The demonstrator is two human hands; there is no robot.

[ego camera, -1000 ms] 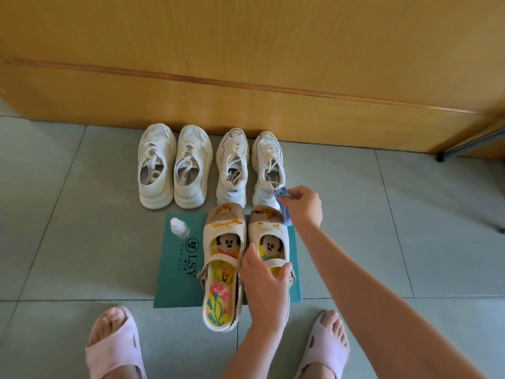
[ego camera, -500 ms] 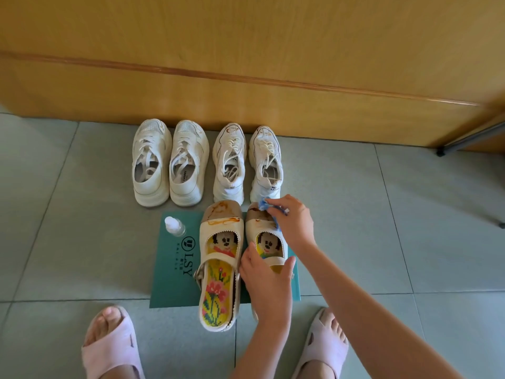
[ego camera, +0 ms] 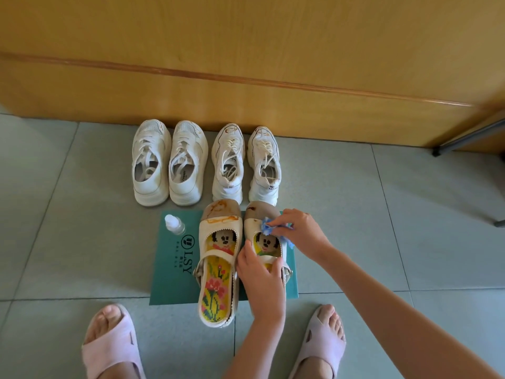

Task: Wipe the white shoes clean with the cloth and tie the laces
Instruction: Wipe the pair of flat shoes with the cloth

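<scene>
Two cream strap shoes with cartoon insoles lie on a green mat [ego camera: 169,272]. The left shoe [ego camera: 218,258] has orange stains on its toe. My left hand [ego camera: 262,280] grips the heel part of the right shoe [ego camera: 258,217]. My right hand [ego camera: 300,231] pinches a blue cloth [ego camera: 269,228] and presses it on that shoe's toe edge. Two pairs of white lace-up sneakers stand behind: one pair at the left [ego camera: 169,162], one at the right [ego camera: 246,162], laces loose.
A small clear bottle with a white cap [ego camera: 173,224] stands on the mat's far left corner. A wooden panel [ego camera: 246,64] runs behind the sneakers. A dark metal leg [ego camera: 464,138] crosses at the right. My feet in pink slippers [ego camera: 109,346] flank the mat.
My right hand with the blue cloth has moved from beside the shoe's toe onto its upper, nearer the opening. My left hand stays on the heel.
</scene>
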